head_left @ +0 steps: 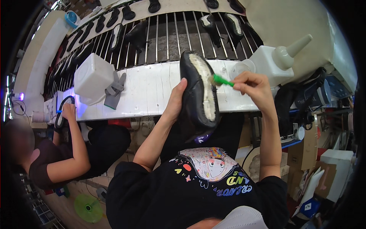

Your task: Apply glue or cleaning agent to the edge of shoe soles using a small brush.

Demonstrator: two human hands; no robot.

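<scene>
A black shoe upper point(190, 97) is held sole side up in front of me, its pale underside showing as a long strip. My left hand point(176, 100) grips its left side, the thumb lying along the black edge. My right hand point(253, 87) pinches the green handle of a small brush point(222, 79). The bristle end meets the right edge of the pale strip, near the middle of the shoe. Just beyond the right hand stands a translucent cup point(243, 69), partly hidden by the fingers.
A white table point(146, 89) borders a metal roller rack point(171, 34) carrying several black shoe uppers. On the table are a white plastic container point(93, 78), grey gloves point(114, 91) and a white spouted bottle point(272, 63). At left, another person's hand point(69, 111) works on a shoe.
</scene>
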